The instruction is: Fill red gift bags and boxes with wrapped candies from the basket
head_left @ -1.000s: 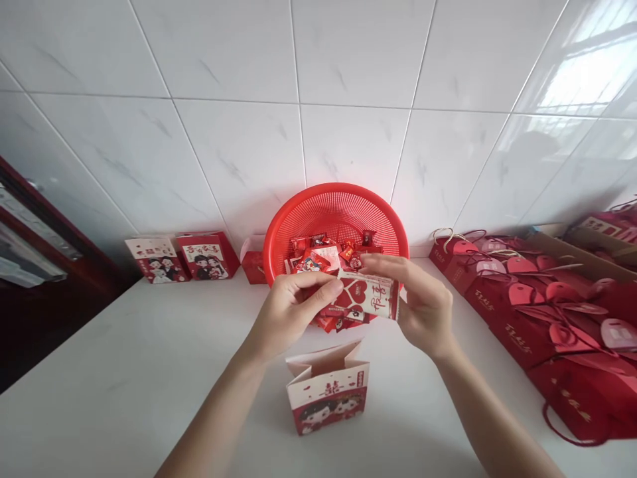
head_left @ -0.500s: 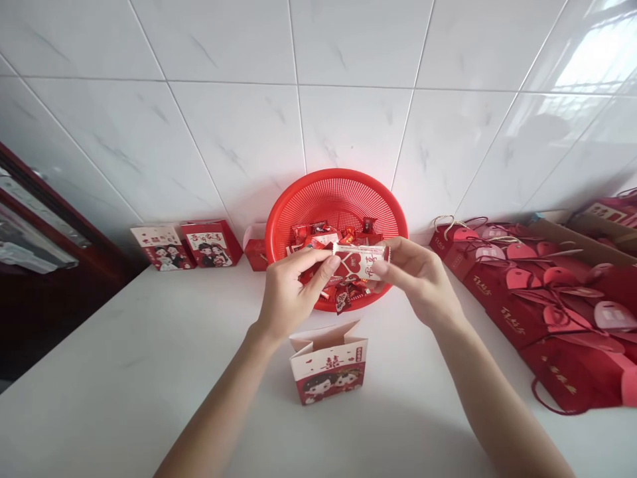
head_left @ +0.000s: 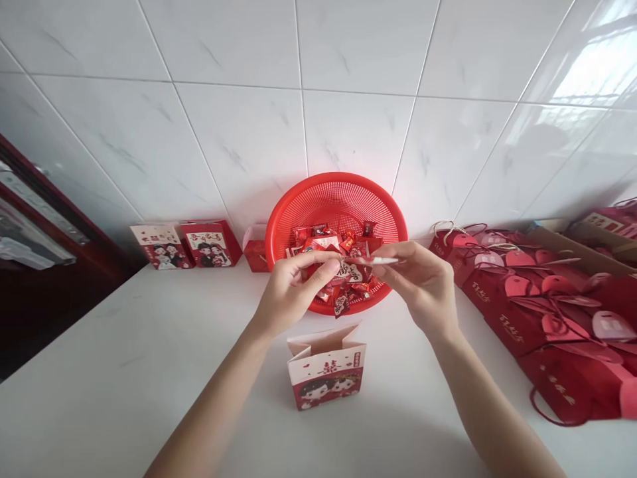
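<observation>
Above the red plastic basket (head_left: 337, 189), a wrapped candy (head_left: 383, 261) is tilted nearly edge-on, showing as a thin white and red strip. My right hand (head_left: 421, 282) pinches one end of it between thumb and fingers. With thumb and forefinger closed, my left hand (head_left: 291, 289) grips the other end. Several red-wrapped candies (head_left: 343, 292) lie in the basket below, partly hidden by my hands. In front of the basket, a small paper gift box (head_left: 327, 378) with two cartoon figures stands upright, its top unfolded.
Two similar boxes, a white-topped one (head_left: 162, 247) and a red one (head_left: 209, 245), stand against the tiled wall at left. A third box (head_left: 256, 249) is partly behind the basket. Rows of red gift bags (head_left: 527, 318) with cord handles fill the right of the white table (head_left: 164, 345).
The candy has turned from its printed face toward me to nearly edge-on. Both hands stay above the basket with their grip. The view has shifted slightly.
</observation>
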`<state>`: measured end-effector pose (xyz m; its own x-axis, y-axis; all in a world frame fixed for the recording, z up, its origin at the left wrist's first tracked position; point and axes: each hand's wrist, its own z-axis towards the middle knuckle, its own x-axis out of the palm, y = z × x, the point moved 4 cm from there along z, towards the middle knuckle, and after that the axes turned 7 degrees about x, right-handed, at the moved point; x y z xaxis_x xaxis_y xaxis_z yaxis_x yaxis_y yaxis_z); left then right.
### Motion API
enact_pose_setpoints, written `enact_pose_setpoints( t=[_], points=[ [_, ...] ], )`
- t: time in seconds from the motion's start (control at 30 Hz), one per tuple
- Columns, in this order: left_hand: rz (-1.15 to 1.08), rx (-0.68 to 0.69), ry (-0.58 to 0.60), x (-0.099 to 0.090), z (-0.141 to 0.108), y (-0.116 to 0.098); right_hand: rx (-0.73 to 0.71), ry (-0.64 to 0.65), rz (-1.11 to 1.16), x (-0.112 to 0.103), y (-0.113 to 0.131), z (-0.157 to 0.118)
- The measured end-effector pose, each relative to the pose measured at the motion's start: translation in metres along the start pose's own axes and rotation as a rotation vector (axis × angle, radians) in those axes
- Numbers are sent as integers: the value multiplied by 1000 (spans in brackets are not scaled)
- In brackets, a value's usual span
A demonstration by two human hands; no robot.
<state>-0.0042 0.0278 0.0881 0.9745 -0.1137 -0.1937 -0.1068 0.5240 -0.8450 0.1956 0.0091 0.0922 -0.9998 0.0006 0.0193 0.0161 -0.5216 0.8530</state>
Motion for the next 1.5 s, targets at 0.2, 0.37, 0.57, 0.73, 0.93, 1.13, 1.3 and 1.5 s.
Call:
enact_pose_setpoints(
  t=[0.2,0.37,0.57,0.73,0.93,1.13,1.3,1.5],
  points=[
    [-28,-23,107,2,0,-2,-458,8,-315,4,7,-10],
    [-54,21,122,4,-2,-8,-435,-9,-335,7,5,-9],
    [109,139,36,1,-5,-10,-27,-132,-95,-1,1,-2],
    [290,265,-34,2,-6,-13,175,66,-35,10,-3,-2],
    [442,340,-101,5,-8,-14,116,16,-144,18,-5,-9],
    [253,234,-45,4,-8,-15,307,128,185,15,-16,-4],
    [115,121,50,4,-6,-18,350,181,303,11,-20,1],
    [121,30,34,-4,-5,-15,81,79,137,5,-5,-1]
  ],
)
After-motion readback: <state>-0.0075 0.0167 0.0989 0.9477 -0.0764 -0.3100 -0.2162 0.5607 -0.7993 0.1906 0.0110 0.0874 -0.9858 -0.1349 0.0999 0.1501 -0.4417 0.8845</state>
